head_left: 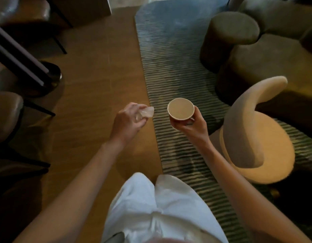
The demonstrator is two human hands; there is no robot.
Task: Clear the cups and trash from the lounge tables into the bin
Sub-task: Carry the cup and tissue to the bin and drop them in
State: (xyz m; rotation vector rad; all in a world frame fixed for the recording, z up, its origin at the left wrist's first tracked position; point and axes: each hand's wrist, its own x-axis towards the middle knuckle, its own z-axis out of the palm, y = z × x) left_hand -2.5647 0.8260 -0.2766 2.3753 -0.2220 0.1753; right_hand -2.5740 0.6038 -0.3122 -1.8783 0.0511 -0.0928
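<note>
The cup (180,109) sits upright in your right hand (190,126), mouth toward you, fingers curled under and around its lower wall — it is held in the air above the near edge of the striped rug (171,67). Just left of it, apart from the cup, your left hand (128,121) pinches a crumpled pale wrapper (148,112) between thumb and fingertips, over the wooden floor (99,76); what the wrapper is made of is too blurred to tell. Both forearms reach forward from the near edge, with your white trousers (157,207) between them. To the right of the cup stands a pale curved-back chair (257,137), partly on the rug. Farther right and beyond it are round, dark upholstered poufs (230,35) grouped together. On the far left you have dark chairs (9,111) with thin black legs, and a round table base (53,72) on the floor.
</note>
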